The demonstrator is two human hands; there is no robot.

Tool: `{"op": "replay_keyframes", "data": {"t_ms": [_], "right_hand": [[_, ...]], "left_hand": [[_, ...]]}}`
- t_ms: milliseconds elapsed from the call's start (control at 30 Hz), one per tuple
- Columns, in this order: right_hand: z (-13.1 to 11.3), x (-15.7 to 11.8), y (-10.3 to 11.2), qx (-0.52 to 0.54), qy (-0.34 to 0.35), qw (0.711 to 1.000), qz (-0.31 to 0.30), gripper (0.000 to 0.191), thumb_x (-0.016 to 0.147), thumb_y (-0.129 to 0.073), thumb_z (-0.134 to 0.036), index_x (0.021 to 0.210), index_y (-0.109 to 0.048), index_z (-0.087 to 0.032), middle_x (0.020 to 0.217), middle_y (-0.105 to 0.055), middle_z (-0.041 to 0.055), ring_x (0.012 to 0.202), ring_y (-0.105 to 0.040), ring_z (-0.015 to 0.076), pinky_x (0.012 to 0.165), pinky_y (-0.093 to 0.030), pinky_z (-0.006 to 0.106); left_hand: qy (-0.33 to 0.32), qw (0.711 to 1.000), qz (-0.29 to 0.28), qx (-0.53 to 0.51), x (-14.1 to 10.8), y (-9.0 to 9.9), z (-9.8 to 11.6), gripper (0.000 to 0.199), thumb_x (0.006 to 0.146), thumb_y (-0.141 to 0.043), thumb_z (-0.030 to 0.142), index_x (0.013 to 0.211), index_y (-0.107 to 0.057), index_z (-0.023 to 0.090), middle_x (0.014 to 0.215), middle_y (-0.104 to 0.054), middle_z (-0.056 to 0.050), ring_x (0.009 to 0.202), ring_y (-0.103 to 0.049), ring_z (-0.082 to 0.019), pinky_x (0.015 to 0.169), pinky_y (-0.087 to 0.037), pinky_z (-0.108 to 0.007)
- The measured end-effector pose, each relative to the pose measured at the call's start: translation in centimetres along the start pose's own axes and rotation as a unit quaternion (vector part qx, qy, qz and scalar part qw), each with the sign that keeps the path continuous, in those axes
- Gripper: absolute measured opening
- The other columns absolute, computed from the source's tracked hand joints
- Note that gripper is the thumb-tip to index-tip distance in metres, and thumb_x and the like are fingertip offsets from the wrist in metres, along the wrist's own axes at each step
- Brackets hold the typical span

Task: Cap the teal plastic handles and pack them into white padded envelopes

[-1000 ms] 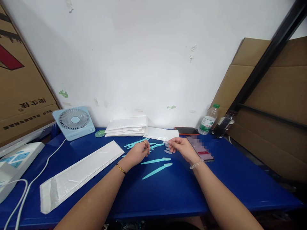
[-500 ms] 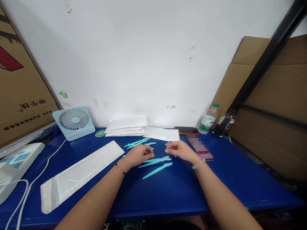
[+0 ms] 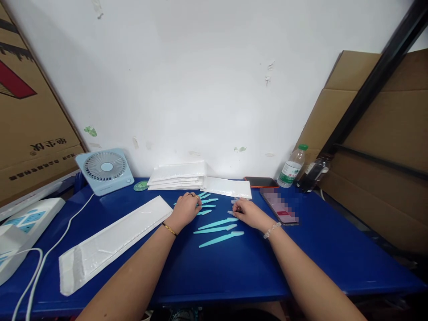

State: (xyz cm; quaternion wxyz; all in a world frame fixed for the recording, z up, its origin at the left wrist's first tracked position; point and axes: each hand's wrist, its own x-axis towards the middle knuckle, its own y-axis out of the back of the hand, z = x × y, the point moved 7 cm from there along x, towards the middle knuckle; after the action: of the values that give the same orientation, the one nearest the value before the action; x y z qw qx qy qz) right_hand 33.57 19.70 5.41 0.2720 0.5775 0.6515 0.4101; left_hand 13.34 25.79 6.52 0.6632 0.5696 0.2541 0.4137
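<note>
Several turquoise eyebrow razors [image 3: 222,240] lie spread on the blue table, their blade ends pointing right. My left hand [image 3: 186,209] is over the back group of razors, its fingers curled down among their handles; what its fingertips pinch, if anything, is hidden. Close to the blade end of one front razor [image 3: 219,223], my right hand [image 3: 249,213] is closed, fingertips bent inward. Small clear pieces, which look like blade caps [image 3: 230,212], lie beside its fingertips. Whatever is inside its fingers cannot be made out.
A long white padded mailer [image 3: 117,243] lies at left, with a mailer stack [image 3: 177,176] against the wall. A blue fan [image 3: 106,171] and a white power strip [image 3: 30,220] are at left. Phones [image 3: 281,207] and bottles [image 3: 290,167] stand or lie at right.
My left hand has moved left and back, off the front razors to the back group. The front razors now lie more spread apart. My right hand has shifted slightly, its fingers curled further in.
</note>
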Motion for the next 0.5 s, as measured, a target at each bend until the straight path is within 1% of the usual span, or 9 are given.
{"op": "replay_keyframes", "data": {"t_ms": [167, 300, 400, 500], "right_hand": [[0.1, 0.6, -0.5, 0.004, -0.011, 1.0, 0.023, 0.004, 0.076, -0.06, -0.019, 0.077, -0.063, -0.019, 0.081, -0.058, 0.003, 0.071, -0.054, 0.0145, 0.064, -0.041, 0.025], [0.1, 0.9, -1.0, 0.028, -0.015, 0.999, 0.025, 0.009, 0.076, -0.062, -0.027, 0.078, -0.065, -0.018, 0.08, -0.06, 0.0025, 0.07, -0.054, 0.0141, 0.062, -0.041, 0.025], [0.1, 0.9, -1.1, 0.041, -0.017, 0.999, 0.022, 0.013, 0.075, -0.063, -0.03, 0.079, -0.065, -0.018, 0.077, -0.06, 0.0017, 0.069, -0.055, 0.014, 0.061, -0.041, 0.025], [0.1, 0.9, -0.9, 0.032, -0.014, 0.999, 0.026, 0.012, 0.076, -0.063, -0.029, 0.077, -0.065, -0.018, 0.076, -0.06, 0.002, 0.068, -0.054, 0.014, 0.061, -0.04, 0.025]], "left_hand": [[-0.013, 0.998, -0.018, -0.055, -0.2, -0.3, 0.9, 0.015, 0.078, -0.057, 0.032, 0.085, -0.065, 0.021, 0.095, -0.064, -0.006, 0.096, -0.056, -0.023, 0.081, -0.04, -0.032], [-0.019, 0.994, -0.029, -0.1, -0.2, -0.8, 1.7, 0.014, 0.078, -0.056, 0.032, 0.082, -0.064, 0.021, 0.09, -0.066, -0.004, 0.088, -0.059, -0.02, 0.072, -0.042, -0.028], [-0.009, 0.992, -0.032, -0.119, -0.2, -1.0, 1.6, 0.014, 0.077, -0.057, 0.033, 0.081, -0.063, 0.021, 0.086, -0.065, -0.003, 0.082, -0.06, -0.018, 0.066, -0.041, -0.026], [-0.004, 0.991, -0.037, -0.128, -0.2, -1.1, 1.3, 0.014, 0.075, -0.058, 0.034, 0.08, -0.063, 0.021, 0.083, -0.065, -0.002, 0.078, -0.059, -0.017, 0.063, -0.039, -0.025]]}}
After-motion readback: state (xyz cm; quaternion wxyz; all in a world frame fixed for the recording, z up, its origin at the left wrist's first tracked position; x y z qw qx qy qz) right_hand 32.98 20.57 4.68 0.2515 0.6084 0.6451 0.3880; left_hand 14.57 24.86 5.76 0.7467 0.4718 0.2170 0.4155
